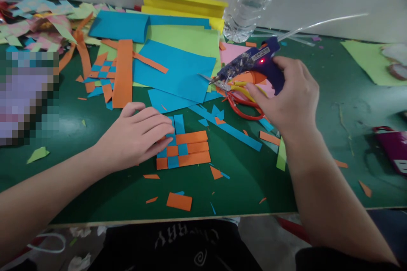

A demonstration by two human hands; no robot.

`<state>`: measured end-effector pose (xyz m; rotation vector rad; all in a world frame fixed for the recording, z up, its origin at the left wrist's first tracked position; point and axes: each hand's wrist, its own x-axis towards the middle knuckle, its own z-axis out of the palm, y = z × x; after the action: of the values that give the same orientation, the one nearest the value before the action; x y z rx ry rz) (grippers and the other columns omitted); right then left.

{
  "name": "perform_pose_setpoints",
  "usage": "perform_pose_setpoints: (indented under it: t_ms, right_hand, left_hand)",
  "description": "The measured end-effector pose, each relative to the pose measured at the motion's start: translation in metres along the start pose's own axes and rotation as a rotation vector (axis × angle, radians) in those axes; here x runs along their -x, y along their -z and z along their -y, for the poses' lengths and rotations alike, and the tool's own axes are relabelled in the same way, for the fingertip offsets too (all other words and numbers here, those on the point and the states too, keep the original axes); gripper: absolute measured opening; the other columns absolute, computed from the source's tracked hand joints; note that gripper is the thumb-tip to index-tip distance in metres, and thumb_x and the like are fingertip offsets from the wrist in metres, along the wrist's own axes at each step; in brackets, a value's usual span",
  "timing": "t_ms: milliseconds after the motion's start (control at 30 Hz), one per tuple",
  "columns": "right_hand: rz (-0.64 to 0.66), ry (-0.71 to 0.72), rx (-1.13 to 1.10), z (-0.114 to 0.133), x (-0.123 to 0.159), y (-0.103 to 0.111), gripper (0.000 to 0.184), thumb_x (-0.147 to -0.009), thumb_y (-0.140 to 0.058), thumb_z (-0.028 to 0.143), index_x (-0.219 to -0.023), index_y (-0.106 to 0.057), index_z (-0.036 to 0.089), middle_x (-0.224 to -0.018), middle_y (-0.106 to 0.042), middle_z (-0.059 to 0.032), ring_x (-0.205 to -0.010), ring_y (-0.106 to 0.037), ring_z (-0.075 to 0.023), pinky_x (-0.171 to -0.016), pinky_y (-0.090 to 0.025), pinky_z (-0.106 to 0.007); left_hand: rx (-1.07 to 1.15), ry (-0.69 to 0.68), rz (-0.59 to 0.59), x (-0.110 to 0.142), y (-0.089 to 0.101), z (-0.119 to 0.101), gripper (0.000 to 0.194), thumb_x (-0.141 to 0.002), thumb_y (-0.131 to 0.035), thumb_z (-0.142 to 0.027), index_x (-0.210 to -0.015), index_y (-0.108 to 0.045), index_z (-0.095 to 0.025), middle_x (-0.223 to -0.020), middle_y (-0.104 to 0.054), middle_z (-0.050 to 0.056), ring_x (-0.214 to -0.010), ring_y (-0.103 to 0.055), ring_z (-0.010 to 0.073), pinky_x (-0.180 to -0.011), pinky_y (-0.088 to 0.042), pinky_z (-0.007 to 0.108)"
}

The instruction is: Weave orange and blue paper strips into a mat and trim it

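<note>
My right hand (294,89) is closed around the handle of a dark blue hot glue gun (248,63), its red light lit and its nozzle pointing left. A clear glue stick (321,23) sticks out of the gun's back end. On the table in front of me lies a mat of woven orange and blue paper strips (190,148). The fingers of my left hand (140,135) are bent over its left part, thumb and forefinger close together at a blue strip. My hand hides part of the weave. Red-and-yellow-handled scissors (244,108) lie beneath the glue gun.
Blue paper sheets (178,65) and a broad orange strip (123,74) lie behind my hands. A clear plastic bottle (251,2) stands near the wall. Paper scraps (41,25) are heaped at the far left. A maroon object (391,146) sits at the right. Small offcuts are scattered about.
</note>
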<state>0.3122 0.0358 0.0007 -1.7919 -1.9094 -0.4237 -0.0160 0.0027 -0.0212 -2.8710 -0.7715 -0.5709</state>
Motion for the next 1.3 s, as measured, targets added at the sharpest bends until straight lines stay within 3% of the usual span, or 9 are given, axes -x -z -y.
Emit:
perform_pose_setpoints:
  t_ms: [233,400,533,567,667,733,1000,1067,1300]
  right_hand:
    - [0.015,-0.003,0.003,0.002,0.0,0.002,0.056,-0.075,-0.075,0.039,-0.123,-0.059,0.016,-0.12,-0.069,-0.0172,-0.104,-0.068,-0.031,-0.082,-0.056,-0.043]
    - [0.006,-0.005,0.002,0.002,-0.001,0.002,0.057,-0.075,-0.074,0.04,-0.123,-0.06,0.014,-0.12,-0.069,-0.0184,-0.104,-0.068,-0.0298,-0.08,-0.056,-0.041]
    - [-0.009,0.022,-0.019,-0.002,-0.001,-0.001,0.054,-0.075,-0.071,0.041,-0.122,-0.059,0.016,-0.117,-0.07,-0.0158,-0.103,-0.068,-0.0294,-0.078,-0.057,-0.042]
    - [-0.013,0.026,-0.025,-0.003,-0.001,-0.001,0.053,-0.076,-0.07,0.042,-0.122,-0.058,0.018,-0.117,-0.07,-0.0145,-0.103,-0.068,-0.0297,-0.078,-0.057,-0.043]
    - [-0.018,0.022,-0.037,-0.006,0.0,-0.002,0.05,-0.078,-0.068,0.044,-0.122,-0.056,0.025,-0.116,-0.07,-0.0111,-0.102,-0.068,-0.0307,-0.078,-0.057,-0.045]
    - [-0.011,0.019,-0.039,-0.007,0.0,-0.003,0.048,-0.079,-0.067,0.045,-0.123,-0.055,0.027,-0.116,-0.069,-0.0106,-0.103,-0.068,-0.0318,-0.079,-0.057,-0.047]
    - [-0.008,0.019,-0.05,-0.011,0.0,-0.008,0.05,-0.08,-0.067,0.043,-0.125,-0.053,0.026,-0.119,-0.067,-0.0123,-0.109,-0.065,-0.0335,-0.084,-0.056,-0.05]
    - [-0.01,0.018,-0.055,-0.011,0.0,-0.007,0.05,-0.08,-0.067,0.042,-0.124,-0.053,0.026,-0.119,-0.067,-0.0123,-0.11,-0.065,-0.0335,-0.085,-0.056,-0.05]
    - [-0.007,0.03,-0.055,-0.011,0.0,-0.006,0.051,-0.081,-0.066,0.042,-0.126,-0.053,0.025,-0.121,-0.066,-0.0135,-0.113,-0.064,-0.0344,-0.086,-0.056,-0.05]
  left_hand:
    - [-0.013,0.031,-0.057,0.001,0.001,0.0,0.01,-0.097,-0.056,-0.019,-0.093,-0.05,-0.027,-0.089,-0.072,-0.001,-0.084,-0.066,0.0209,-0.084,-0.043,0.042]
    - [0.027,-0.06,-0.097,-0.001,0.0,0.0,0.018,-0.095,-0.061,-0.024,-0.081,-0.049,-0.025,-0.08,-0.071,-0.004,-0.079,-0.064,0.0177,-0.083,-0.043,0.039]
    - [0.093,-0.136,-0.121,-0.001,-0.002,-0.005,0.002,-0.097,-0.06,-0.023,-0.095,-0.059,-0.023,-0.095,-0.075,0.0,-0.095,-0.066,0.0186,-0.095,-0.043,0.038]
    - [0.118,-0.141,-0.117,-0.001,-0.003,-0.007,0.008,-0.099,-0.056,-0.02,-0.104,-0.061,-0.023,-0.102,-0.076,0.001,-0.101,-0.065,0.0187,-0.099,-0.042,0.038]
    - [0.185,-0.108,-0.049,-0.003,-0.005,-0.011,0.031,-0.102,-0.044,-0.011,-0.126,-0.059,-0.023,-0.121,-0.073,0.004,-0.12,-0.061,0.0184,-0.109,-0.037,0.037]
    - [0.219,-0.071,0.011,-0.008,-0.005,-0.013,0.036,-0.103,-0.041,-0.011,-0.133,-0.056,-0.022,-0.126,-0.071,0.005,-0.124,-0.059,0.019,-0.109,-0.037,0.037]
    - [0.186,-0.196,0.056,-0.04,-0.005,-0.012,0.038,-0.105,-0.031,-0.011,-0.133,-0.055,-0.02,-0.134,-0.066,0.005,-0.131,-0.054,0.0189,-0.108,-0.034,0.037]
    - [0.194,-0.22,0.136,-0.046,-0.006,-0.011,0.04,-0.104,-0.032,-0.007,-0.133,-0.055,-0.021,-0.133,-0.067,0.004,-0.132,-0.054,0.0178,-0.105,-0.036,0.035]
    - [0.291,-0.244,0.185,-0.05,-0.009,-0.005,0.051,-0.094,-0.039,0.004,-0.134,-0.056,-0.022,-0.134,-0.066,0.005,-0.132,-0.054,0.0196,-0.109,-0.039,0.038]
